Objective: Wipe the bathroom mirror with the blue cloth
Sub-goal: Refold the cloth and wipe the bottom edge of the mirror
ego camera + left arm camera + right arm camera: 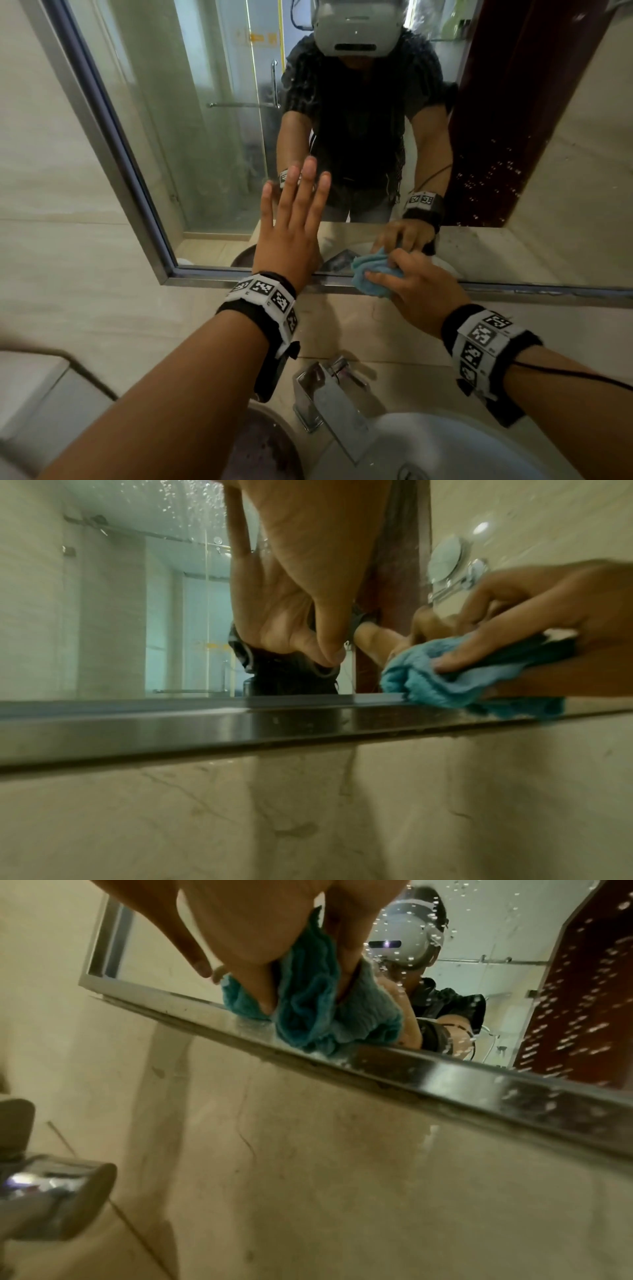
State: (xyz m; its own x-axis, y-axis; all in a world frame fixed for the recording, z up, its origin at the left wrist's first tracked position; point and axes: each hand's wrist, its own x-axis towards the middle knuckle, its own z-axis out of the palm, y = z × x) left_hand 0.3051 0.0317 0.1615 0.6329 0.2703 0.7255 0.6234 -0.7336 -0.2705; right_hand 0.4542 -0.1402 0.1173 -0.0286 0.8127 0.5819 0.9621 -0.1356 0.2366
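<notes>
The wall mirror (212, 144) has a metal frame (239, 282) and shows water droplets at its right side. My right hand (407, 284) grips the bunched blue cloth (368, 274) and presses it against the mirror's bottom edge, right of centre. In the right wrist view the blue cloth (308, 1007) bulges between my fingers onto the frame (445, 1074). My left hand (291, 219) lies flat on the glass with straight fingers, left of the cloth. The left wrist view shows the left hand (298, 588) on the glass and the cloth (441, 680) beside it.
A chrome tap (329, 394) and a white basin (445, 445) sit below the mirror, close under my arms. Beige tiled wall (68, 205) surrounds the mirror. A dark round bowl (267, 445) lies left of the tap. A white cistern lid (30, 387) is at the lower left.
</notes>
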